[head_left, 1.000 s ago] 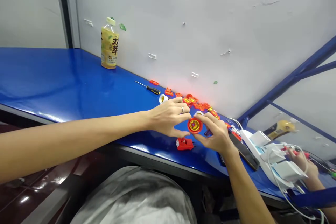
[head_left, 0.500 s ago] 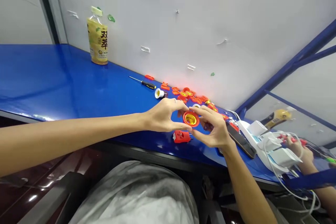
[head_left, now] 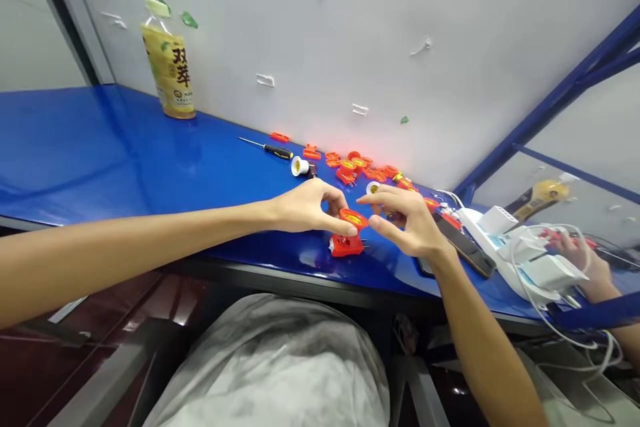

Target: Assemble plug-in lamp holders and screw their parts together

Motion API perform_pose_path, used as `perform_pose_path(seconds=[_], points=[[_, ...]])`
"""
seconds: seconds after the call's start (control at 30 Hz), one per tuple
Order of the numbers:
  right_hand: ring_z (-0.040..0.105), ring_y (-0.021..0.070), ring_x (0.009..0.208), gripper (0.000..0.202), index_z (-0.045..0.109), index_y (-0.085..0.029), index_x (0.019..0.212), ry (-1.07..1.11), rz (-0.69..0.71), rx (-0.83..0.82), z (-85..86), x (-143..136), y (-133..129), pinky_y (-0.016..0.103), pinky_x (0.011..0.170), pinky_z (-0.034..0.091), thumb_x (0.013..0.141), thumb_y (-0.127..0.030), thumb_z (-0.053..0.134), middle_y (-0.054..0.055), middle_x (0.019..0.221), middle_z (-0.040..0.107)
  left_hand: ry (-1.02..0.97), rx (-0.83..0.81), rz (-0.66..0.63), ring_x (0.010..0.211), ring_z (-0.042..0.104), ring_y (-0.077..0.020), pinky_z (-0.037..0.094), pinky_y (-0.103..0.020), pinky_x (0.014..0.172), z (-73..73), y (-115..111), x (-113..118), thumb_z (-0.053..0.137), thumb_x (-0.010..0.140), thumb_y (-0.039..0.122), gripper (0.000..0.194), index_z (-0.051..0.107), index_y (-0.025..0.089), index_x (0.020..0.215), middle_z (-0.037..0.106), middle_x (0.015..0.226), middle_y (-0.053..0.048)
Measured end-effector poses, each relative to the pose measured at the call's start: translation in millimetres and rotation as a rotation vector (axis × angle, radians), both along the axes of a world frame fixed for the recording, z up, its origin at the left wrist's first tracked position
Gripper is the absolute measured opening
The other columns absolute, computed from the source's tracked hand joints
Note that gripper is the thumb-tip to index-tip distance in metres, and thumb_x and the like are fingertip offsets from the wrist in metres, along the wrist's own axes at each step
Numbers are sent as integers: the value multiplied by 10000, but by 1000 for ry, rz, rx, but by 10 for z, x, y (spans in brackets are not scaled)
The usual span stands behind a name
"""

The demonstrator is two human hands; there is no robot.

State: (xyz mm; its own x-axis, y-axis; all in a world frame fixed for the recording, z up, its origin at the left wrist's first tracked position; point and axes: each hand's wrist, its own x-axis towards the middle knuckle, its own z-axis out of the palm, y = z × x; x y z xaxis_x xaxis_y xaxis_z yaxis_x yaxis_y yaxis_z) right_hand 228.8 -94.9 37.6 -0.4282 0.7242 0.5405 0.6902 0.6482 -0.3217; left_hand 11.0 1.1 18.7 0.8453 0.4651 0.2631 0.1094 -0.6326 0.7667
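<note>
My left hand [head_left: 315, 208] holds an orange lamp socket [head_left: 354, 218] with a gold threaded inside between thumb and fingers, its mouth tilted up. Just right of it, my right hand [head_left: 403, 219] is open, thumb and fingers apart, with nothing seen between them. Under the held socket lies a red plug housing [head_left: 346, 246] with metal pins pointing right. A white-rimmed socket [head_left: 373, 188] shows behind my right fingers, partly hidden. Farther left on the blue table stands another white socket with a dark body [head_left: 301, 167].
Loose orange sockets and covers [head_left: 347, 169] lie along the wall. A screwdriver [head_left: 276, 151] and a yellow drink bottle [head_left: 170, 67] are at left. A phone [head_left: 467, 247] and white power strip with chargers [head_left: 493, 257] sit right. Beyond the divider, another person's hand [head_left: 583, 257] holds something red.
My right hand has come away from the orange socket, which stays in my left hand, lower and tilted differently. The view has shifted slightly.
</note>
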Motion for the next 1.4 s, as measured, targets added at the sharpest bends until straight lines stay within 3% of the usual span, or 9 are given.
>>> perform_pose_path(seconds=[0.27,0.53,0.83,0.97,1.1,1.4], points=[[555,187,732,501,737,-166,1002,148,-101,80,-21,71,26,329,690,423,1007,-540,404,39,742,563,142,-60,137,572,477,-119,301,-250,512,16,-39,37,809,617,541,419,646,155,621,562,571,24],[554,188,723,504,729,-165,949,105,-112,71,1,45,-1,338,703,414,1012,-531,390,45,756,570,112,-91,94,623,554,-141,370,-249,546,-46,-4,46,814,634,536,405,703,155,712,647,642,0],[547,180,713,452,721,-161,932,94,-118,72,1,43,-13,331,687,401,1015,-479,411,42,758,568,131,-80,60,651,603,-159,398,-255,579,-50,-5,32,807,647,506,375,726,154,749,678,667,-8],[502,146,650,333,711,-162,892,68,-114,80,-1,20,-15,305,631,377,995,-388,489,31,761,588,153,-80,67,642,597,-153,403,-250,574,-24,-23,39,815,634,494,373,712,153,745,666,654,2],[436,109,582,202,709,-162,884,47,-119,99,-6,-14,-11,280,585,357,950,-304,581,6,733,570,152,-16,46,642,586,-144,400,-248,580,-21,-37,30,811,632,497,386,693,156,768,659,672,10],[470,118,603,135,703,-172,952,73,-96,109,-21,-24,-18,277,569,376,926,-265,610,10,746,558,138,133,45,561,520,-112,350,-231,532,-13,-71,-5,798,620,471,359,632,164,708,595,618,38]])
